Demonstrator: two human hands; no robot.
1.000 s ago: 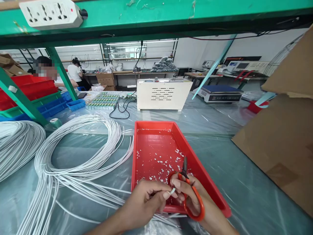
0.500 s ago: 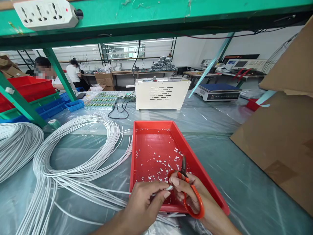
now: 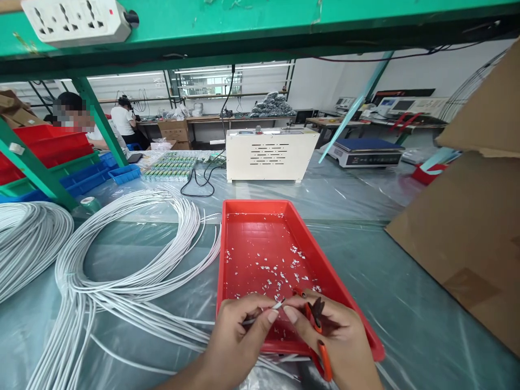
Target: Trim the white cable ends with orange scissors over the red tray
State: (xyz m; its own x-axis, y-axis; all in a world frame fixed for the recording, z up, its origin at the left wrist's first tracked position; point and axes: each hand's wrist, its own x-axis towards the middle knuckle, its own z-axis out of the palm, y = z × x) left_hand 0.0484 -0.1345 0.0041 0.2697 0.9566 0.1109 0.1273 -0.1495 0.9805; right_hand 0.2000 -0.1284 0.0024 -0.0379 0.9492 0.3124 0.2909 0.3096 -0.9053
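Note:
Between thumb and finger, my left hand (image 3: 239, 330) pinches a white cable (image 3: 278, 305) close to its end, above the near part of a red tray (image 3: 254, 238). My right hand (image 3: 335, 336) is closed around orange-handled scissors (image 3: 325, 360), whose dark blades (image 3: 318, 307) stick out between the fingers, turned away from the cable. The right thumb and a fingertip meet at the cable's tip, where a short dark bit shows. Small white scraps (image 3: 280, 268) lie scattered over the tray floor.
Left of the tray lies a big coil of white cable (image 3: 122, 200), with another coil (image 3: 32, 244) farther left. A beige metal box (image 3: 270, 157) stands behind the tray. Cardboard (image 3: 467, 260) rises at the right; a green beam (image 3: 260, 27) spans overhead.
My right hand has turned, so the scissors' blades swung down and back into the hand. Its thumb and finger have come to the cable tip. My left hand has barely moved.

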